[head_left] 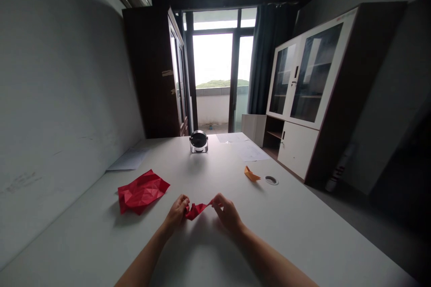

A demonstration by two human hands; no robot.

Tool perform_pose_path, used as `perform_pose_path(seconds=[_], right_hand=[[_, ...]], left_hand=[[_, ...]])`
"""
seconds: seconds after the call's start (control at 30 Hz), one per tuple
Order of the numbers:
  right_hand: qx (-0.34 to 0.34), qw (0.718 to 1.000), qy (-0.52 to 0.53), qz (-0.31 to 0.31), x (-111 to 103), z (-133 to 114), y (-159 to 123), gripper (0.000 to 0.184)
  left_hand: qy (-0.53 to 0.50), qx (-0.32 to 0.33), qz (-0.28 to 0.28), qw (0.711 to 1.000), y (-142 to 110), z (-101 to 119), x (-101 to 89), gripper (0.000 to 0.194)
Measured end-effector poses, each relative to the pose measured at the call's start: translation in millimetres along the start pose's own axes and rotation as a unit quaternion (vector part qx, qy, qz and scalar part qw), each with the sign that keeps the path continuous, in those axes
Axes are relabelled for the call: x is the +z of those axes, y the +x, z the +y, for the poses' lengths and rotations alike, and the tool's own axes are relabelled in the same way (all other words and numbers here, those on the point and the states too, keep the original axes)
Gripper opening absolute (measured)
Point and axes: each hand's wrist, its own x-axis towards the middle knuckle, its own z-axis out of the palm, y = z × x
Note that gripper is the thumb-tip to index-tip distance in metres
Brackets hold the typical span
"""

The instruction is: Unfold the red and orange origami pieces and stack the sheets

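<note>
Between my two hands is a piece of folded red paper (196, 211), crumpled at its middle and drawn to a narrow strip toward the right. My left hand (177, 211) is closed on its left end. The fingers of my right hand (226, 211) pinch the thin right end. Both hands are just above the white table (202, 260). To the left lies a larger creased sheet of red paper (143, 191), apart from my hands. Beyond my right hand sits a small folded orange paper boat (252, 174).
A round table hole with a white rim (271, 180) is beside the orange boat. A round black device on a metal stand (198, 141) stands at the table's far end. White papers (252, 150) lie far right, more (128, 159) by the left wall. A glass-door cabinet (303, 85) stands right.
</note>
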Motion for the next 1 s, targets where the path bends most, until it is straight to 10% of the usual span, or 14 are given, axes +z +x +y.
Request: perform_pose_path(seconds=[0.43,0.8,1.0], right_hand=[[-0.006,0.999,-0.032,0.037,-3,-8,0,0.016],[-0.012,0.989,-0.111,0.093,-8,-6,0,0.020],[0.000,0.988,-0.112,0.109,-9,-9,0,0.022]], left_hand=[[0.291,0.057,-0.093,0.951,-20,19,20.7,0.030],[0.130,0.019,-0.123,0.984,-25,24,35.4,0.059],[0.163,0.021,-0.099,0.981,-30,32,37.3,0.041]])
